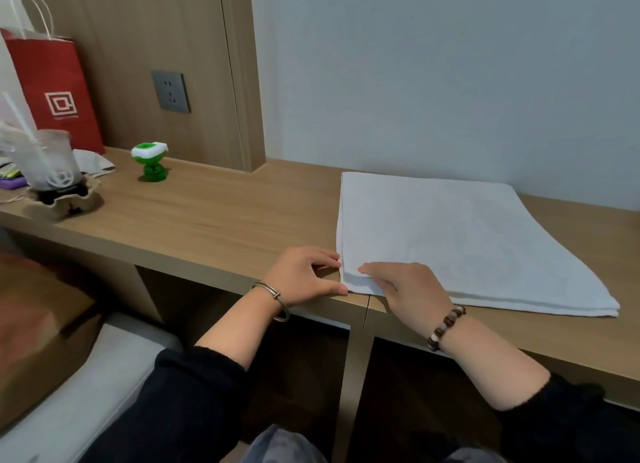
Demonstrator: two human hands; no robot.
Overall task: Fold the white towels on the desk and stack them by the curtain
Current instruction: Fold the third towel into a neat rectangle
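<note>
Both hands are seen at the near left corner of a folded white towel [450, 241]. The right hand [405, 286] is laid flat on that corner, with its fingers [372, 270] held straight and pointed to the left; nothing is gripped by it. The left hand [304, 275] is rested on the bare wood just beside the towel. Its fingers are relaxed and slightly bent, their tips are set against the towel's left edge, and the thumb is stretched along the front edge of the bench [214, 220] up to the corner of the cloth. No pinch is seen, so this hand is taken as open and only touching.

The towel is spread on the right part of the bench, doubled over so that layered edges are shown along its near side, and its far edge is lain close to the pale wall. A metal bangle [273, 298] is worn on the left wrist and a bead bracelet [446, 327] on the right; dark sleeves are pushed up both forearms.

Well apart from the towel, at the left end of the bench, a red paper bag [52, 92] is stood against the wood panel. In front of it a plastic cup [48, 161] with a straw is held in a cardboard carrier [62, 204]. A small green and white object [149, 161] is placed to the right of them, below a wall socket [170, 91].
</note>
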